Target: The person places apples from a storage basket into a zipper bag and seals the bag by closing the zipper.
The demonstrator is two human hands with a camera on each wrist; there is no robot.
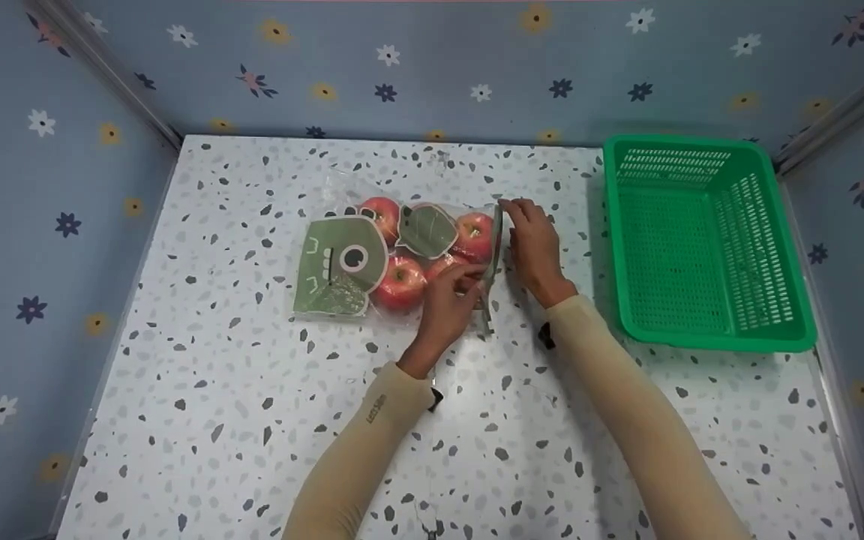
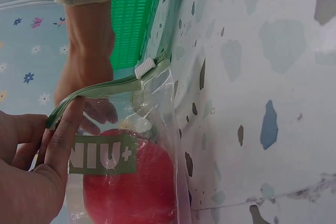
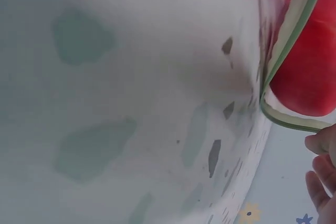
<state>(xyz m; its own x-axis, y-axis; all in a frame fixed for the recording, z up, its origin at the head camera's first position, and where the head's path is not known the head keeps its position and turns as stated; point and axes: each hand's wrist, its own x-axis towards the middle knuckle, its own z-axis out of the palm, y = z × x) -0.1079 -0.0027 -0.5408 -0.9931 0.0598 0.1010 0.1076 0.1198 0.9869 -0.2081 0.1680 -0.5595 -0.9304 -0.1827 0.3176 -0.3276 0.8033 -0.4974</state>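
A clear zip bag printed with a green one-eyed monster lies flat on the table, its mouth toward the right. Several red apples show through the plastic. My left hand pinches the near part of the bag's green zip edge. At the mouth's far end, my right hand pinches the same edge between thumb and finger. In the right wrist view the mouth gapes, with a red apple just inside. A white slider sits near one end of the zip.
To the right stands a green plastic basket with perforated sides and nothing seen inside. The speckled white table is bordered by blue flowered walls at the back and both sides.
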